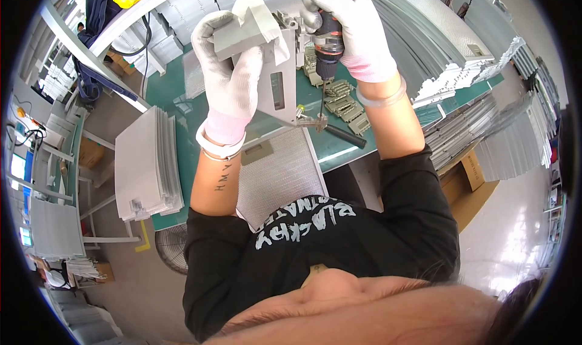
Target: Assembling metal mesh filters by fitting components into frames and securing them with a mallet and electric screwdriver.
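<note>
My left hand (230, 87), in a white glove with a pink cuff, is closed around a grey, box-shaped piece (248, 37). This piece lies against an upright grey metal fixture (280, 90) with a slot in its side. My right hand (367, 36), gloved alike, grips a black-and-orange power screwdriver (329, 45). Its long thin bit (322, 102) points down to a small metal clamp part (315, 123) at the fixture's foot. A black bar handle (345, 136) sticks out beside that part. Several small metal fittings (347, 107) lie right of the bit.
The green worktable (188, 133) carries a stack of pale panels (142, 166) at left and a tall stack of grey panels (424, 30) at right. A mesh panel (276, 172) sits close to my body. A cardboard box (479, 190) and a floor fan (171, 248) are below.
</note>
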`<action>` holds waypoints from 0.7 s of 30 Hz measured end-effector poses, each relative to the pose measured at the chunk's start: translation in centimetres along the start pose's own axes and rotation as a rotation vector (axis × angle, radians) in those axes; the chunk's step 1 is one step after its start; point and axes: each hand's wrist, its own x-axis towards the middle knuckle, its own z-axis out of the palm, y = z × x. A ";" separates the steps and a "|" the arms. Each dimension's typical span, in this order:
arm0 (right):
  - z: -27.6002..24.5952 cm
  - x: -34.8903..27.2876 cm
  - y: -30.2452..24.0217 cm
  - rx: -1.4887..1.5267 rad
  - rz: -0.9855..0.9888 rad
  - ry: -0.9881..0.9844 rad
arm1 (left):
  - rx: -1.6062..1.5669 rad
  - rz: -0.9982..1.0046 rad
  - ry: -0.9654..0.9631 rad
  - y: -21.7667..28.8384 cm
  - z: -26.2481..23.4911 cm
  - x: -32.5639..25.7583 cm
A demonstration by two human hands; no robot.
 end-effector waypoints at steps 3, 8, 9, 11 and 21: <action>-2.6 2.8 2.4 -0.004 -0.604 -0.563 | 0.006 -0.019 0.007 0.1 0.5 0.1; 2.8 -1.5 -1.6 -0.100 0.032 0.054 | 0.145 0.134 -0.069 -0.7 -1.3 -0.2; 1.7 -1.3 -0.7 -0.104 0.024 0.061 | 0.138 0.136 -0.077 -0.7 -1.0 -0.3; -1.9 -0.3 2.4 -0.088 -0.222 -0.116 | 0.208 0.149 -0.106 -0.8 -0.8 -0.5; -3.6 -1.6 5.6 0.089 -0.148 -0.191 | 0.145 0.134 -0.151 -2.3 -1.4 -3.6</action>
